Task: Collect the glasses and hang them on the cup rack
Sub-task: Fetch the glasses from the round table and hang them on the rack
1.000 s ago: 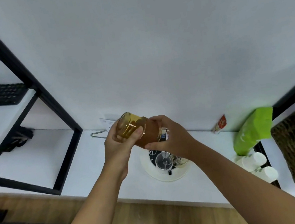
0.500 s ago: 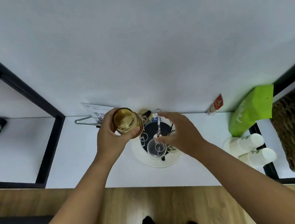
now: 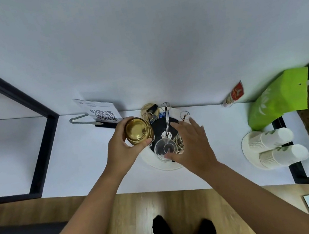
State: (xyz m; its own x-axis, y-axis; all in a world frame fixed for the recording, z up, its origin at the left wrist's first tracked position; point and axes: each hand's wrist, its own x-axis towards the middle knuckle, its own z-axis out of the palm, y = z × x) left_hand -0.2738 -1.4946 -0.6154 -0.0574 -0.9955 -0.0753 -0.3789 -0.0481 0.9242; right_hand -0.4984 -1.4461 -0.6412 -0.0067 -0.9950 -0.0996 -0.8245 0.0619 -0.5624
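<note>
While left hand point(image 3: 123, 151) grips amber glass point(image 3: 138, 131), right hand point(image 3: 191, 145) spreads open

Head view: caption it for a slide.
Left hand holds amber glass over metal cup rack; open right hand hovers beside.

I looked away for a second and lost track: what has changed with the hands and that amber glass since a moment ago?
The right hand has let go of the amber glass and now spreads open over the cup rack, near the clear glass already on it. The left hand alone keeps its grip and has brought the glass down beside the rack. The paper cups and green bag stayed put.
</note>
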